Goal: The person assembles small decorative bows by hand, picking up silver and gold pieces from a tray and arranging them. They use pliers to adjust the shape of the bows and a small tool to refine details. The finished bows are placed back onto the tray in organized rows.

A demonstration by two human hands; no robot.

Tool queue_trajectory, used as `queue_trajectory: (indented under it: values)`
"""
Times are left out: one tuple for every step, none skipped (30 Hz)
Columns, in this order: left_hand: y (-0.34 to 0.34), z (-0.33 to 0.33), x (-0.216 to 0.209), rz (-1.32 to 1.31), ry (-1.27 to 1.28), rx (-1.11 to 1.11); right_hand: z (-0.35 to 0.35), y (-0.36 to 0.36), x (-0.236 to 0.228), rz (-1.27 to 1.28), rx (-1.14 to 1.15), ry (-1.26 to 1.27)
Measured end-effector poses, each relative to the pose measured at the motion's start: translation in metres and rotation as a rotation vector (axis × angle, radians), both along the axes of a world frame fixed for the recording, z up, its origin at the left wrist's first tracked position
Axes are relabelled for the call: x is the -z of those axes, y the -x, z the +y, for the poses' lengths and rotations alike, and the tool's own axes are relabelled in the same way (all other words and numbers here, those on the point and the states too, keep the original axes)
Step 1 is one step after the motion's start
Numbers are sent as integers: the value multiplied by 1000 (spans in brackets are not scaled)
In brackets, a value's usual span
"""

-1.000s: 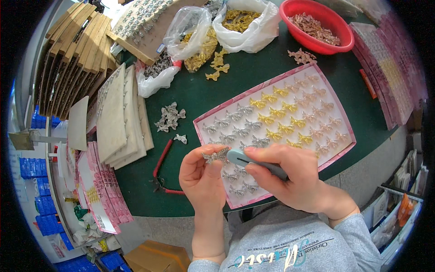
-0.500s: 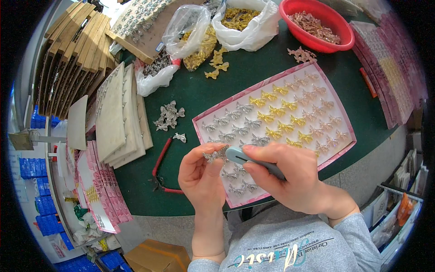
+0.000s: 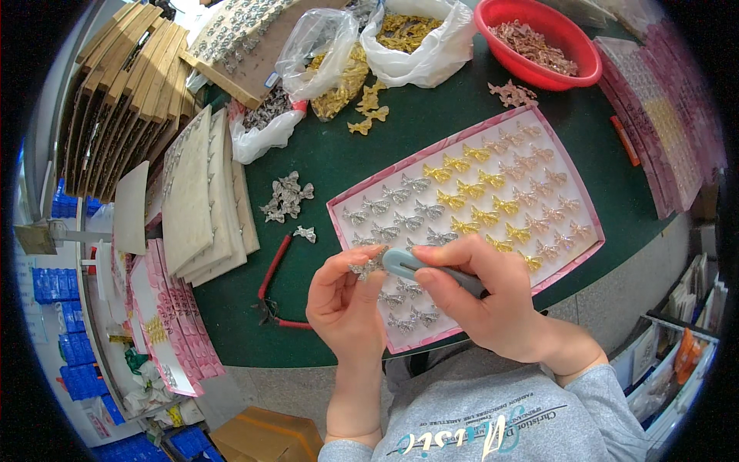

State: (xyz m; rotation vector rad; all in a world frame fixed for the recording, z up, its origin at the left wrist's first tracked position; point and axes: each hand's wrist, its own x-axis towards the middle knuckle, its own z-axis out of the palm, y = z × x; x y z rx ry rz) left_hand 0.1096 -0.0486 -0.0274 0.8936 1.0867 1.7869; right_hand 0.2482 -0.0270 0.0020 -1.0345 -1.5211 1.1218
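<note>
My left hand (image 3: 345, 296) pinches a silver bow-shaped ornament (image 3: 363, 269) between thumb and fingertips. In my right hand (image 3: 496, 304) is a grey-blue handheld tool (image 3: 400, 263) with a rounded end and a dark slot. Its tip meets or nearly meets the bow; the exact contact is hidden. Both hands are over the near left part of a pink-edged white tray (image 3: 566, 154). Rows of silver bows (image 3: 375, 205), gold bows (image 3: 456, 163) and pink bows (image 3: 550, 214) lie on that tray.
Left of the tray are a pile of silver bows (image 3: 289, 196) and red-handled pliers (image 3: 275, 269). At the back stand a white bag of gold pieces (image 3: 419, 73) and a red basin (image 3: 589, 69) of pink ones. Pale boards (image 3: 188, 200) lean at the left.
Both hands have shifted very slightly, the left a little to the right with the silver bow. My right thumb has changed its angle on the grey-blue tool.
</note>
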Motion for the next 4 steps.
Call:
queue_trajectory:
  values:
    - [0,0,0,1,-4,-1,0,0,0,8,-6,28]
    - [0,0,0,2,-8,-2,0,0,-1,15,-12,55]
    - [0,0,1,4,-21,3,0,0,-1,23,-16,83]
    - [1,1,1,6,-35,8,1,1,0,53,-15,89]
